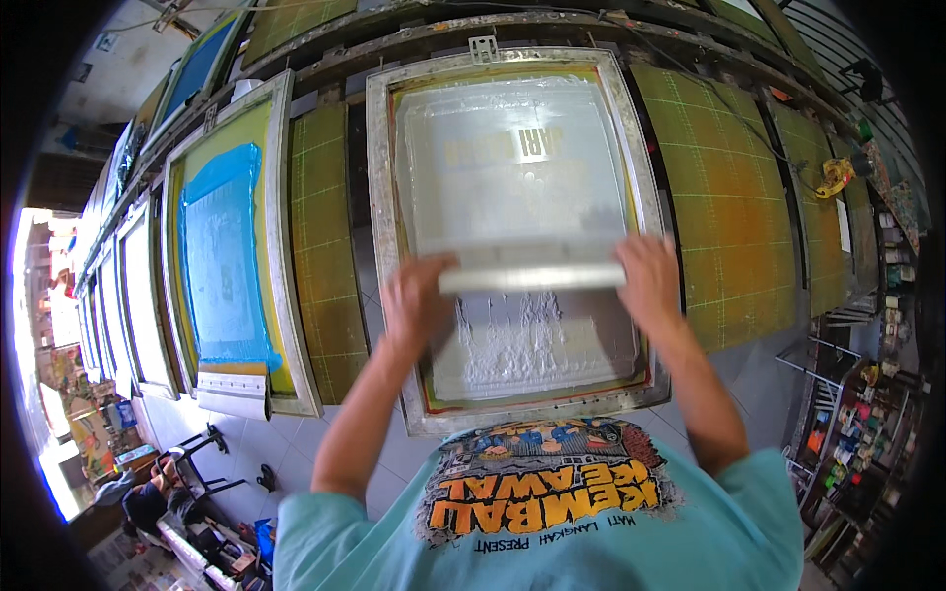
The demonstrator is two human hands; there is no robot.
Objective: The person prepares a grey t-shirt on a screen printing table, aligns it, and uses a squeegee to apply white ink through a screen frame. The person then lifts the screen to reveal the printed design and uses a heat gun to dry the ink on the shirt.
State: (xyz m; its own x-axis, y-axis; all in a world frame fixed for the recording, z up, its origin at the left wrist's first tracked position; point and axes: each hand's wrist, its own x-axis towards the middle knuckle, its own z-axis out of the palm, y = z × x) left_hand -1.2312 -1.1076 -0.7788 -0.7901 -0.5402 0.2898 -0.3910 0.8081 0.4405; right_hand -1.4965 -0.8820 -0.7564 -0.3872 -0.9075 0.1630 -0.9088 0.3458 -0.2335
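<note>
centre screen (pixel 512 158): 12 o'clock, metal-framed rectangular printing screen, white ink over mesh, yellow-green border
left screen (pixel 225 256): 9 o'clock, metal frame, blue-taped mesh on yellow-green
far-left screens (pixel 118 295): 9 o'clock edge, row of pale framed screens, detail too small
shelf containers (pixel 857 424): 4 o'clock, small multicoloured pots and packs on racks
wall paper sheet (pixel 844 225): 3 o'clock, white rectangle

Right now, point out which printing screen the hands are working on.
The metal-framed screen with white ink, directly ahead. Left hand and right hand grip a squeegee across it. The blue-taped screen alongside sits untouched.
</note>
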